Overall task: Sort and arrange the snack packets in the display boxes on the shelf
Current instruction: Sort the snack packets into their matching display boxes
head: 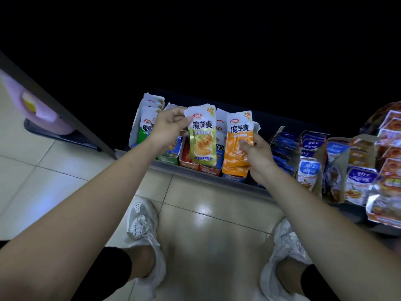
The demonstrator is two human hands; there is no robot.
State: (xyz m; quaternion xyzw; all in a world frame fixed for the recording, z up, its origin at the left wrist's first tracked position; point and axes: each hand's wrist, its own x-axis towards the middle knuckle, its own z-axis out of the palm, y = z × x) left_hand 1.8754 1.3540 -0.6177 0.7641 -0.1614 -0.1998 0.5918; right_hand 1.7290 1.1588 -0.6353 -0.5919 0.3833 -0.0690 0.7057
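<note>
**Two hands, two flavours above the boxes**

The left hand (171, 124) pinches the top corner of a green packet (201, 140) between thumb and curled fingers, so it hangs upright over the display boxes (188, 161). At its three o'clock the right hand (258, 155) grips orange packets (237, 146) low on their side, fingers curled round them. Further toward three o'clock stand blue packets (284, 148), all along the shelf (167, 168). At six o'clock are white shoes (143, 231) on floor tiles (206, 235).
</note>
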